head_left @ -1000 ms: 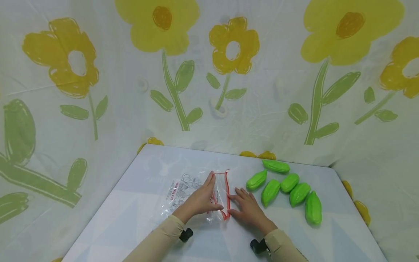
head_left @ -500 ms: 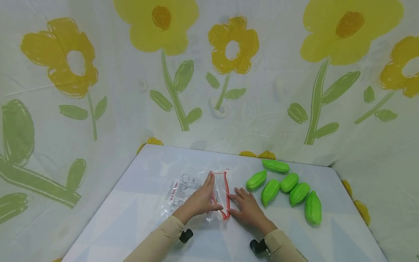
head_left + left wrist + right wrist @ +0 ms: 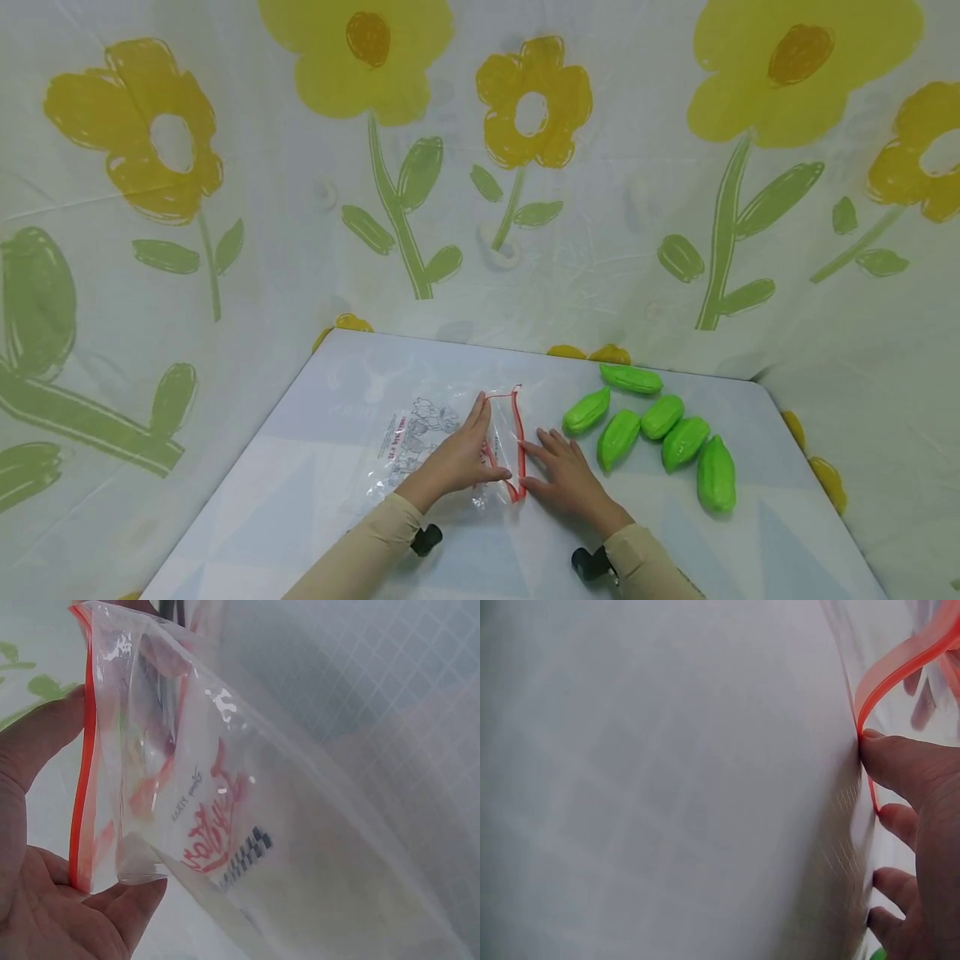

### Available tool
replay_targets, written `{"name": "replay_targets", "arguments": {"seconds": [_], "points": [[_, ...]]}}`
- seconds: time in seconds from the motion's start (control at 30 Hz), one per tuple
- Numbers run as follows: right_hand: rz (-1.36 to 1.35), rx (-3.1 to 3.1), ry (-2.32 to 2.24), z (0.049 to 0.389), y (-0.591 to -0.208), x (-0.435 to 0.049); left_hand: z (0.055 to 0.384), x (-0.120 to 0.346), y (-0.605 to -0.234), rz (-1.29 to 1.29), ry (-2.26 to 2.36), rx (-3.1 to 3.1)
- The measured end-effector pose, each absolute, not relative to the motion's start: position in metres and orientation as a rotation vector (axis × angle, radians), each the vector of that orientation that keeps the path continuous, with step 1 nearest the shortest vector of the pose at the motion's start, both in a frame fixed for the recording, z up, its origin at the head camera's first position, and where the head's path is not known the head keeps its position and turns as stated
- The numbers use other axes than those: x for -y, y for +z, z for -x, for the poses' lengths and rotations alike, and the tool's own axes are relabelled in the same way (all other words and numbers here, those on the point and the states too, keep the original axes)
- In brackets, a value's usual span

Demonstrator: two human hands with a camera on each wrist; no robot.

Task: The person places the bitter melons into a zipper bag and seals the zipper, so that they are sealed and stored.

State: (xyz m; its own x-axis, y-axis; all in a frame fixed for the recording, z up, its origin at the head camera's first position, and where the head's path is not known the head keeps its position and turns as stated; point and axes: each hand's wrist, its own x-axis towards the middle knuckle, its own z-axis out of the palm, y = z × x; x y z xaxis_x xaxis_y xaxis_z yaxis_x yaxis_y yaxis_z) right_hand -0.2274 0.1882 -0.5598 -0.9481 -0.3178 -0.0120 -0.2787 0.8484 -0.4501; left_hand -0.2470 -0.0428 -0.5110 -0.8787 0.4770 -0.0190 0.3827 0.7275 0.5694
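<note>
A clear zip bag [image 3: 423,429] with a red zip strip [image 3: 520,425] and line drawings lies on the table, its mouth toward the right. The left hand [image 3: 456,458] spans the mouth, thumb and fingers spread apart. In the left wrist view its thumb [image 3: 52,727] touches the red strip, and its lower fingertips reach the bag's edge. On the other side of the mouth, the right hand [image 3: 572,479] presses thumb and forefinger on the strip. Its other fingertips rest on the table in the right wrist view. The two lips of the bag stand apart.
Several bright green ribbed fruit-shaped pieces [image 3: 618,440] lie on the table [image 3: 300,475] right of the bag. Small black devices [image 3: 426,540] are worn at both wrists. A flower-printed curtain [image 3: 600,275] encloses the table's back and sides.
</note>
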Motion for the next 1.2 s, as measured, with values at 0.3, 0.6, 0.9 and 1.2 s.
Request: {"name": "replay_targets", "arguments": {"seconds": [0.3,0.6,0.9,1.2], "points": [[0.479,-2.937,-0.702,0.228,-0.562,-0.19,0.248,0.042,-0.512,-0.685,0.858,-2.758],[0.531,-2.96,-0.71,0.229,-0.566,-0.193,0.25,0.042,-0.513,-0.704,0.857,-2.763],[0.554,-2.925,-0.791,0.229,-0.563,-0.198,0.25,0.041,-0.514,-0.685,0.872,-2.762],[0.586,-2.928,-0.84,0.225,-0.562,-0.204,0.249,0.041,-0.514,-0.678,0.876,-2.763]]}}
